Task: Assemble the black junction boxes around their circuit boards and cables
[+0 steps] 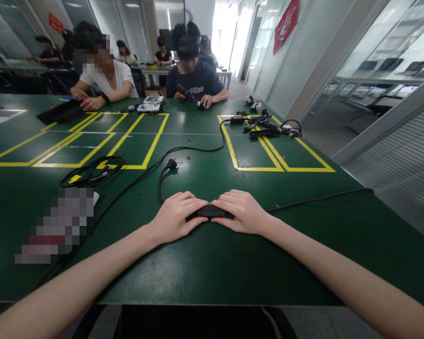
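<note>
1. The black block (212, 213) is narrow and long, level, set crosswise; its ends are covered by the left hand (176, 215) and the right hand (240, 213), which grip it.
2. A black cord (159, 185) with plug (171, 164) goes behind the left hand; its joint is hidden.

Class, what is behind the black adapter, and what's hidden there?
A power plug and long cable lie on the table behind the adapter. Where the plug's cord leads cannot be seen: the left hand covers it.
</note>
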Available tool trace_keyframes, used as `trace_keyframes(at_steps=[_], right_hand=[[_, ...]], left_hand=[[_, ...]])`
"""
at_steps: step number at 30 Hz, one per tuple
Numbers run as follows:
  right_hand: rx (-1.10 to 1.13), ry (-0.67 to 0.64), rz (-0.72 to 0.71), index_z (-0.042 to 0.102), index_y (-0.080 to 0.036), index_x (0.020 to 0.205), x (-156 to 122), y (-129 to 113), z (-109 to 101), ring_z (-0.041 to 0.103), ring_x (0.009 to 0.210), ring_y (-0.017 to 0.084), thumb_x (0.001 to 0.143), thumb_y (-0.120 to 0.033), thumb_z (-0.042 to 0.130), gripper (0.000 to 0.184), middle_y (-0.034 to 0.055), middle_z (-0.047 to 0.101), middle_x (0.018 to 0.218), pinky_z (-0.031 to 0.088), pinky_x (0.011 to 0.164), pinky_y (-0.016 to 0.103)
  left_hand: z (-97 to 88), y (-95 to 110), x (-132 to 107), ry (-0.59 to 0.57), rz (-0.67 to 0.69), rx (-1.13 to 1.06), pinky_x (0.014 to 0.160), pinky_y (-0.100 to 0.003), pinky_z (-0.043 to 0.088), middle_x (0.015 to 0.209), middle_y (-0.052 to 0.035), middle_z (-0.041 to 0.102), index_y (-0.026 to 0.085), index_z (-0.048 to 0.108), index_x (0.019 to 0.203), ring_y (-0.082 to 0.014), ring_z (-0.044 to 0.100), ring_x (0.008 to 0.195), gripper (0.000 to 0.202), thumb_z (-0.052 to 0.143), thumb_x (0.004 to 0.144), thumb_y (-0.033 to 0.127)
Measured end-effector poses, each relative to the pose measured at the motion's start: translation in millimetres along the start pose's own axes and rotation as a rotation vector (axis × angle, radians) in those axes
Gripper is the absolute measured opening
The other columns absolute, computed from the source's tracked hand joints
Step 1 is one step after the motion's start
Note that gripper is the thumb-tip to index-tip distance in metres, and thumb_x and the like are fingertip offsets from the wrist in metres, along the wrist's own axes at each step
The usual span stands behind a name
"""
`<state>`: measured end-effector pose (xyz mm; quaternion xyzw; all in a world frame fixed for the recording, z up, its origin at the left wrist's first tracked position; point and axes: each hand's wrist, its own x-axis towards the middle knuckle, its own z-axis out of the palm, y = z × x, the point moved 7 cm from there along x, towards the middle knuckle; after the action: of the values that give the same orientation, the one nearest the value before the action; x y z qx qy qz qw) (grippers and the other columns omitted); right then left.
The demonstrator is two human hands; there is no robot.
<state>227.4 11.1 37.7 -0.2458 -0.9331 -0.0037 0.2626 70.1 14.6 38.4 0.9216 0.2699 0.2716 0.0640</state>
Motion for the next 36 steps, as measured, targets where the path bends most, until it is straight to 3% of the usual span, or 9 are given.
trace_keyframes(at_steps=[10, 17, 21, 27, 32, 36], right_hand=[[0.091, -0.056, 0.007, 0.071, -0.017, 0.114, -2, 6, -6, 0.069, 0.091, 0.024, 0.102, -0.044, 0.065, 0.031, 0.0107, 0.076, 0.099, 0.054, 0.081, 0.037], [0.075, -0.079, -0.01, 0.07, -0.017, 0.109, -3, 4, -6, 0.068, 0.085, 0.022, 0.106, -0.041, 0.058, 0.027, 0.0103, 0.077, 0.098, 0.05, 0.075, 0.035], [0.042, -0.065, -0.013, 0.069, -0.017, 0.109, -3, 2, -5, 0.068, 0.083, 0.022, 0.106, -0.041, 0.056, 0.028, 0.0106, 0.077, 0.097, 0.048, 0.073, 0.035], [0.047, -0.055, -0.001, 0.067, -0.016, 0.107, 0, -2, -4, 0.068, 0.083, 0.022, 0.105, -0.041, 0.057, 0.027, 0.0099, 0.076, 0.094, 0.049, 0.073, 0.035], [0.039, -0.013, -0.025, 0.065, -0.015, 0.119, 1, -7, -7, 0.071, 0.089, 0.023, 0.106, -0.038, 0.056, 0.028, 0.0113, 0.077, 0.105, 0.051, 0.076, 0.035], [-0.048, -0.02, -0.098, 0.065, -0.013, 0.122, -1, -10, -7, 0.07, 0.086, 0.022, 0.109, -0.032, 0.046, 0.03, 0.0131, 0.077, 0.106, 0.05, 0.073, 0.035]], left_hand=[[-8.7, 4, -1, 0.057, 0.027, 0.02, 0.077, -0.037, 0.055, 0.094, -0.0094, 0.076, 0.017, 0.074, 0.122, -0.023, 0.068, 0.086, 0.035, 0.058, 0.105, 0.043], [-5.4, 5, 1, 0.014, -0.036, -0.054, 0.083, -0.038, 0.056, 0.1, -0.0079, 0.078, 0.019, 0.072, 0.116, -0.024, 0.07, 0.092, 0.025, 0.064, 0.1, 0.037], [-1.0, 2, 1, -0.01, -0.059, -0.043, 0.082, -0.038, 0.056, 0.1, -0.0076, 0.078, 0.019, 0.07, 0.115, -0.0248, 0.071, 0.092, 0.03, 0.069, 0.096, 0.043], [-4.2, 6, 0, 0.026, 0.018, -0.004, 0.078, -0.036, 0.053, 0.099, -0.0077, 0.08, 0.018, 0.07, 0.118, -0.023, 0.072, 0.089, 0.03, 0.06, 0.105, 0.043], [-12.3, 12, 0, 0.115, 0.109, 0.029, 0.076, -0.037, 0.053, 0.1, -0.0097, 0.08, 0.015, 0.07, 0.119, -0.024, 0.071, 0.087, 0.03, 0.06, 0.105, 0.04], [-9.5, 6, 1, 0.062, -0.005, -0.104, 0.081, -0.037, 0.056, 0.105, -0.0096, 0.079, 0.016, 0.069, 0.118, -0.0242, 0.072, 0.091, 0.034, 0.068, 0.099, 0.045]])
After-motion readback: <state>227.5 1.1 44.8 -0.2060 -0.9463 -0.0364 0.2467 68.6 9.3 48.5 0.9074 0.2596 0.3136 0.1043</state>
